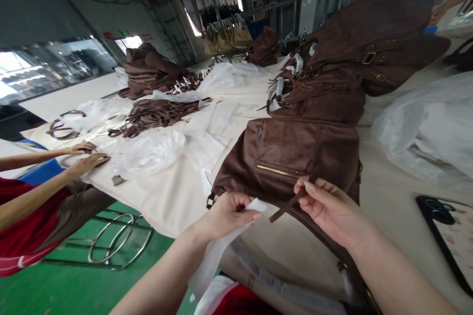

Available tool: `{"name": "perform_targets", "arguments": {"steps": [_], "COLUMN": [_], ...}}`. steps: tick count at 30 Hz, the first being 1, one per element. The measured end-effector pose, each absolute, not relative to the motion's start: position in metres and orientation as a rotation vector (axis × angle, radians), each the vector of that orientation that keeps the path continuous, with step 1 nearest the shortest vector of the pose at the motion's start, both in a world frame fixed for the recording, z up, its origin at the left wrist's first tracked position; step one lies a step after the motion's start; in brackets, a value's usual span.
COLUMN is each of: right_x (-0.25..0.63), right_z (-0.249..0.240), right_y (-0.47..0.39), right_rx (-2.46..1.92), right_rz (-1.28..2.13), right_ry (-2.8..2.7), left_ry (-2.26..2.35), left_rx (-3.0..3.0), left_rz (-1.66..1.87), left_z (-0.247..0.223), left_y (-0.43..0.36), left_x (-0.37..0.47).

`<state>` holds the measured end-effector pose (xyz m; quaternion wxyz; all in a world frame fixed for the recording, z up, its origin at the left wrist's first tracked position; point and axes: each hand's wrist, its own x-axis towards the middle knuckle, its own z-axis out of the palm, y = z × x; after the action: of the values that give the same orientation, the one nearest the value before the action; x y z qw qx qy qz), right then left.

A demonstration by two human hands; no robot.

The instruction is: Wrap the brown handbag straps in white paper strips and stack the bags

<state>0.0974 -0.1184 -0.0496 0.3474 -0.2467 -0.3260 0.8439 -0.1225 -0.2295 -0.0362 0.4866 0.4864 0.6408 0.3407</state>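
Note:
My left hand (234, 214) pinches a strip of white paper (218, 251) that hangs down below my wrist. Between the thumb and fingers of my right hand (328, 209) is a narrow brown leather strap (286, 209), its free end pointing toward the paper. Both hands are above the near edge of a brown leather bag (295, 145) lying flat on the table. The bag has a brass zipper (279, 171) across its face. Its strap (325, 241) runs down beneath my right forearm.
More brown bags (351, 59) are piled behind, handles wrapped in white. Brown straps (158, 115) and clear plastic (148, 152) cover the table's left. A phone (449, 236) lies at right beside a plastic bundle (428, 128). A co-worker's hands (88, 157) rest at the left edge, above a metal stool (114, 241).

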Motion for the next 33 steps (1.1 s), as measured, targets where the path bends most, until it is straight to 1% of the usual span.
{"name": "perform_targets", "arguments": {"steps": [3,6,16,33], "right_x": [0.097,0.095,0.092,0.089], "right_z": [-0.050,-0.050,-0.050,-0.056], "right_y": [-0.115,-0.115,-0.120,-0.118], "right_rx": [-0.629,-0.643,-0.809,-0.965], "right_rz": [2.115,2.076,2.099,2.058], "right_ry": [-0.831,-0.849,-0.986,-1.029], "left_ry": [1.493,1.473,1.456,1.531], "left_rx": [1.316,1.335,1.226,1.403], "left_rz": [0.782,0.815,0.756,0.683], "left_z": [-0.038,-0.037,-0.037,-0.031], "left_y": [-0.233,-0.235,-0.231,-0.235], "left_x": [-0.120,-0.115,-0.108,-0.107]}}
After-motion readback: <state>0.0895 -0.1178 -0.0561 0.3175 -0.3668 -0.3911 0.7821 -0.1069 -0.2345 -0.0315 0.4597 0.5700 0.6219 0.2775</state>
